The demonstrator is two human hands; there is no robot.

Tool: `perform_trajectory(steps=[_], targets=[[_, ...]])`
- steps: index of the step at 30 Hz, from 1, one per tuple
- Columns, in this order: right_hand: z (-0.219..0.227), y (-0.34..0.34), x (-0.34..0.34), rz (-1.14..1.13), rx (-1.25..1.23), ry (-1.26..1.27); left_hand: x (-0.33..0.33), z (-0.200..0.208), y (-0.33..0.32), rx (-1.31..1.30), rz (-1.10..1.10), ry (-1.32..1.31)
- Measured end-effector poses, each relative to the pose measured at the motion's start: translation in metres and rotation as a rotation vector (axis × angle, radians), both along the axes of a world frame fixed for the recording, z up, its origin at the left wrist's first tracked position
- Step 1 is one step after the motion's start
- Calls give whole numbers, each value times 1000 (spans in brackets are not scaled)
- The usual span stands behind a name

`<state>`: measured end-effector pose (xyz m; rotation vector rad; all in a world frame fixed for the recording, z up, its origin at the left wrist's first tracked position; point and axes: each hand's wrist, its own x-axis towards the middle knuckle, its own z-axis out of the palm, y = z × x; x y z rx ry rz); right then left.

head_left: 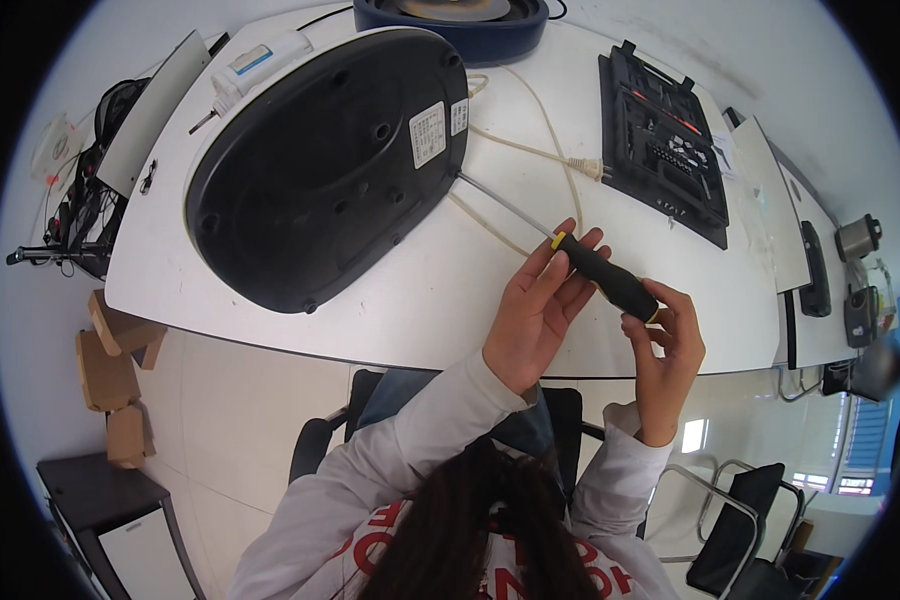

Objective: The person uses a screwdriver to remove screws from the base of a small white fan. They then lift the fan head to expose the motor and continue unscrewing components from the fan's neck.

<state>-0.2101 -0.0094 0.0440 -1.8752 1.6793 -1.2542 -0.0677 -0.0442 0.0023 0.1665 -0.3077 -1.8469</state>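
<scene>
Screwdriver (610, 277): held above the table (440, 315), shaft aimed at 10 o'clock, its tip (460, 176) at the right edge of the black base — whether it is seated in anything is too small to tell.
Left hand (532, 325): palm up, thumb and fingers closed around the handle by the yellow collar (558, 241).
Right hand (674, 352): thumb and fingertips in a narrow pinch on the handle's end.
Black base (290, 180): at my 10 o'clock, underside facing me; neither hand steadies it, so a sideways push on the shaft could make it rock or slide.
Slipping: turned at a slant or pressed too lightly, the tip could skid and scratch the plastic.
Cord (525, 148): loose on both sides of the shaft, plug (586, 168) at 12 o'clock — it could snag my fingers.
Tool case (660, 130): open at 1 o'clock, apart from my hands.
</scene>
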Motion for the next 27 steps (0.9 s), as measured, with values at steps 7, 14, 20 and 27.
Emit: perform_trajectory(steps=[7,14,20,27], targets=[[7,1,6,-8,-39,28,-1,0,0,-2,-11,-2],[-3,-1,-1,-19,-26,-1,0,0,0,-14,0,-12],[-10,-2,0,-46,-16,1,0,-3,1,-18,-22,-83],[-12,2,-10,-29,169,4,0,-2,2,-8,-37,-99]])
